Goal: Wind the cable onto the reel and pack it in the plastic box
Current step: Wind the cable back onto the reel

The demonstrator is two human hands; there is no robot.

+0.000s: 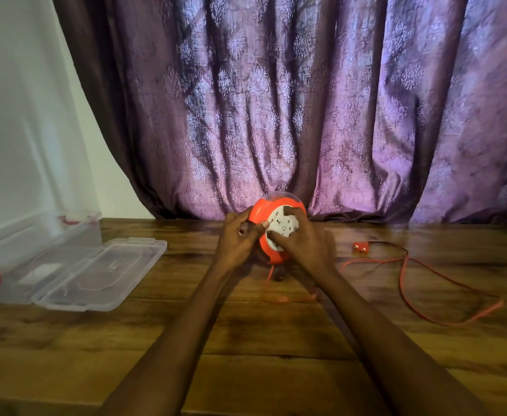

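While both hands are holding the hard orange reel above the table, left hand gripping its rim and right hand turning its face, the thin, floppy cable is lying loose.

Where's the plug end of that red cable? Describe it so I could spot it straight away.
Start at the wooden table and look right of the orange reel held in both hands. The plug lies near the curtain, past the loose cable. It is the only small chunky red piece; the rest is thin cord.
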